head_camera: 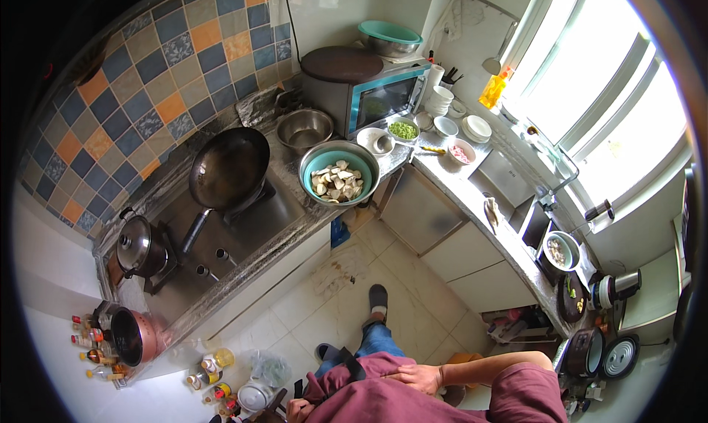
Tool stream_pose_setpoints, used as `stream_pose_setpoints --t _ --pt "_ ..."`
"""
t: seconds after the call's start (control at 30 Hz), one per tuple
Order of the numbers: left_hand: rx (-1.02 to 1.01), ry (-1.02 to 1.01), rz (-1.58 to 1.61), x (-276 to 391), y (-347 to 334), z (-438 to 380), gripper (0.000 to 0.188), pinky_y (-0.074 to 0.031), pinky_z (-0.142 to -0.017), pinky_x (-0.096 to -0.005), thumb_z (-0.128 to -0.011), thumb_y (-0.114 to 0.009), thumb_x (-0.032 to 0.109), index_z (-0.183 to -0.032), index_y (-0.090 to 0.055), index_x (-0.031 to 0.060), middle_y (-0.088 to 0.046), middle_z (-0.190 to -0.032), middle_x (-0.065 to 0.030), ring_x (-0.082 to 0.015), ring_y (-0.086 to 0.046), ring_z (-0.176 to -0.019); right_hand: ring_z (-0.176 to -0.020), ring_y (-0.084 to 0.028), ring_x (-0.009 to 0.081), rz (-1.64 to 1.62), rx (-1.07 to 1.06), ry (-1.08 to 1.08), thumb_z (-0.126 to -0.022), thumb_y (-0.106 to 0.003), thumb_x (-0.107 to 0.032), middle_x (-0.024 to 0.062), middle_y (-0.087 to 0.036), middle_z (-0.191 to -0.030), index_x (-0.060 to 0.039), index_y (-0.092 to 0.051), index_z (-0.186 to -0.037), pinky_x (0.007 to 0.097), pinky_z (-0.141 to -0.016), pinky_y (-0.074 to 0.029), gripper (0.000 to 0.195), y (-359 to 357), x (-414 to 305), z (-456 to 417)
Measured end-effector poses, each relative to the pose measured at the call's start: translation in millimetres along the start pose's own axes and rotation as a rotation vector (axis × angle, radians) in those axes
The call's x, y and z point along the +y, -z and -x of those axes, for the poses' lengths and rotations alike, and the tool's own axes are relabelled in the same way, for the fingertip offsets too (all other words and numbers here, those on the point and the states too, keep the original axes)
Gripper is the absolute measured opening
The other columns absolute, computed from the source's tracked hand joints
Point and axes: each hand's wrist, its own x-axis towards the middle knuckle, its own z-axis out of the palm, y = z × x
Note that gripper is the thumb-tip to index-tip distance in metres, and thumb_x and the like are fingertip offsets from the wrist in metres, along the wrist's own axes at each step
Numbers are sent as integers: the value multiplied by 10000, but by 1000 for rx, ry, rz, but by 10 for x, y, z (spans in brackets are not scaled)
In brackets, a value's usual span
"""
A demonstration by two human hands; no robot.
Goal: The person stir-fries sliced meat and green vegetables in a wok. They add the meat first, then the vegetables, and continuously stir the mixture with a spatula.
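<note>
My right hand (416, 377) rests against the front of my maroon shirt (442, 398), fingers bent on the cloth. Near the bottom edge, my left hand (299, 410) shows only in part, beside the shirt and a dark object; whether it holds anything is unclear. Ahead of me, a turquoise bowl (313, 164) of cut mushrooms (337, 182) sits inside a steel bowl on the counter. Left of it a black wok (229, 166) is tilted on the stove, its handle towards me. A lidded pot (138, 246) stands on the other burner.
A steel basin (305, 128) and a microwave (381, 99) stand behind the mushrooms. Bowls of chopped green vegetable (403, 129) and pink meat (459, 152) are on the right counter. The sink (535, 224) lies farther right. Bottles (210, 370) stand low at the left.
</note>
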Motion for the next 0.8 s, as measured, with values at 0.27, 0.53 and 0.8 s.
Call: stream_pose_setpoints --t 0.27,0.53,0.8 --pt "-64 -6 21 23 20 -46 317 -519 -774 -424 -756 -743 140 -1044 -610 120 -605 -951 -76 -301 -629 -894 -1184 -546 459 40 16 6 -922 -523 -487 321 -446 -1409 81 -430 -1368 496 -954 -476 729 114 -98 -57" --pt "-196 -68 40 -3 -99 -514 331 -527 -777 -426 -752 -744 138 -1056 -612 121 -607 -959 -78 -306 -635 -904 -1213 -543 444 48 -108 19 -851 -604 -670 307 -430 -1438 19 -456 -1372 483 -946 -497 876 825 -40 105" --pt "-308 -7 -28 350 -107 -2151 316 -541 -766 -433 -787 -666 101 -1095 -616 50 -624 -995 -125 -322 -641 -883 -898 -666 338 169 498 -828 -901 -673 -197 183 -648 -1065 -33 -534 -1276 404 -755 -562 432 2722 2358 476"
